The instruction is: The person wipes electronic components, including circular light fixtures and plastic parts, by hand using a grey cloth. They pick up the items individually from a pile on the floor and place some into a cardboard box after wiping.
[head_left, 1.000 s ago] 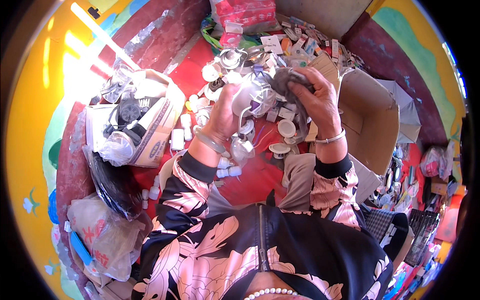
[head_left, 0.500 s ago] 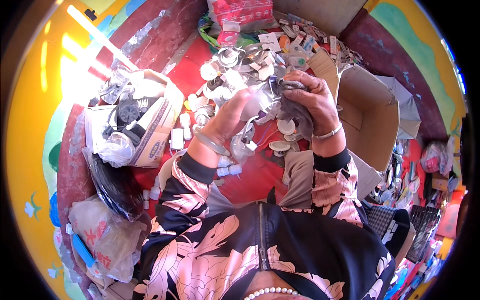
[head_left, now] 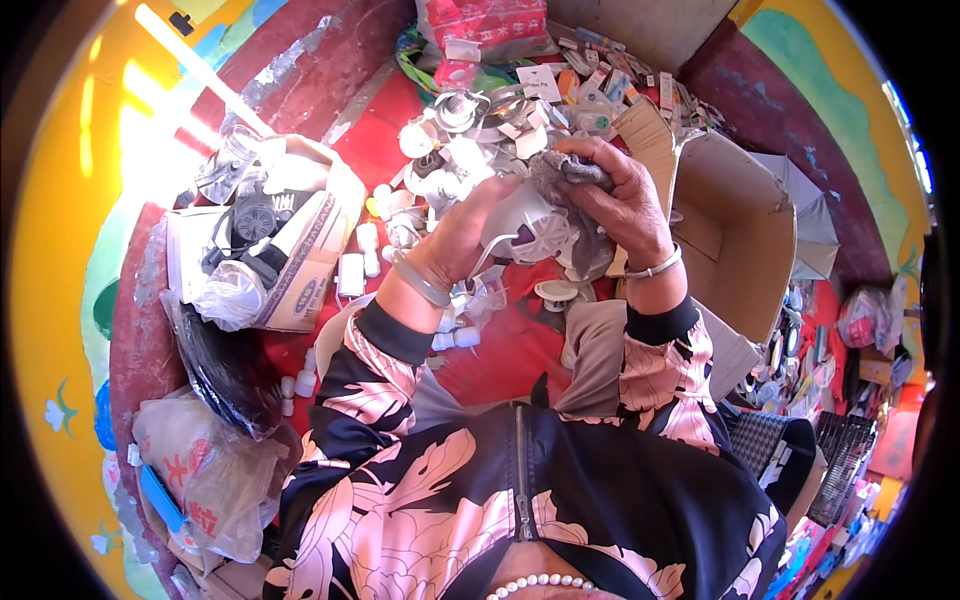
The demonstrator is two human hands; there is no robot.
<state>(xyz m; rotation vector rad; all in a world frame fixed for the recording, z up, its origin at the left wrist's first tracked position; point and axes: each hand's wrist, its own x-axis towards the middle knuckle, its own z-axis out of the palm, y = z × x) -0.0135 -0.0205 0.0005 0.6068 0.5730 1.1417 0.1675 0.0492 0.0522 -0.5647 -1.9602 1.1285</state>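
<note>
My left hand (head_left: 468, 222) is closed round the side of a white, ribbed lamp fitting (head_left: 527, 228) with a thin wire hanging from it. My right hand (head_left: 628, 198) grips a bunched grey cloth (head_left: 573, 186) and presses it against the fitting's far right edge. Part of the fitting is hidden behind the cloth and my fingers. Below my left hand, a clear plastic bag (head_left: 487, 294) lies near several small white cylinders (head_left: 456, 339). A round white fitting (head_left: 557, 292) rests on the red floor covering below the cloth.
Beyond my hands lies a heap of white lamp fittings (head_left: 462, 112). An open cardboard box (head_left: 735, 200) stands at the right. Another box (head_left: 308, 262) at the left holds dark and clear parts. Plastic bags (head_left: 205, 465) lie at the lower left, small packages (head_left: 620, 80) at the back.
The fitting has turned and its ribbed side now shows more. My right hand has shifted slightly left with the cloth, which now covers the fitting's upper edge. The clear bag hangs lower.
</note>
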